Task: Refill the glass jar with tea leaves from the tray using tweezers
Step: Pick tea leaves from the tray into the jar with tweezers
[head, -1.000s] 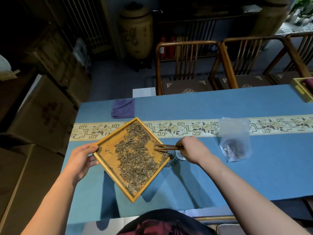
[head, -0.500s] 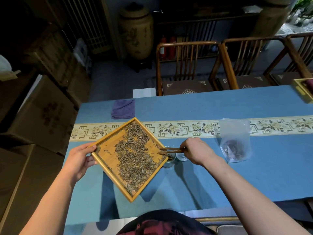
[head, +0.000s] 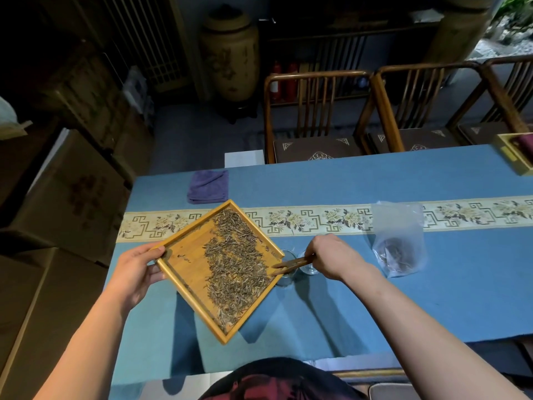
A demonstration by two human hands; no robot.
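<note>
A square bamboo tray (head: 184, 267) is held tilted above the blue table, its right corner over a small glass jar (head: 285, 280). Dry tea leaves (head: 236, 264) lie piled along the tray's right half. My left hand (head: 135, 272) grips the tray's left corner. Wooden tweezers (head: 291, 264) are pinched in my right hand (head: 331, 255), and their tips rest among the leaves at the tray's right corner, just above the jar's mouth. The tray and tweezers hide most of the jar. What looks like a glass lid (head: 308, 269) sits right of the jar under my right hand.
A clear plastic bag (head: 398, 241) with a few brown leaves lies to the right. A folded purple cloth (head: 209, 186) rests near the table's far edge. Wooden chairs (head: 314, 111) stand behind the table, and a yellow box (head: 516, 154) sits at the far right.
My right hand has lowered the tweezers slightly so the tips now point down-left into the leaves at the tray's right corner. The tray stays tilted in my left hand.
</note>
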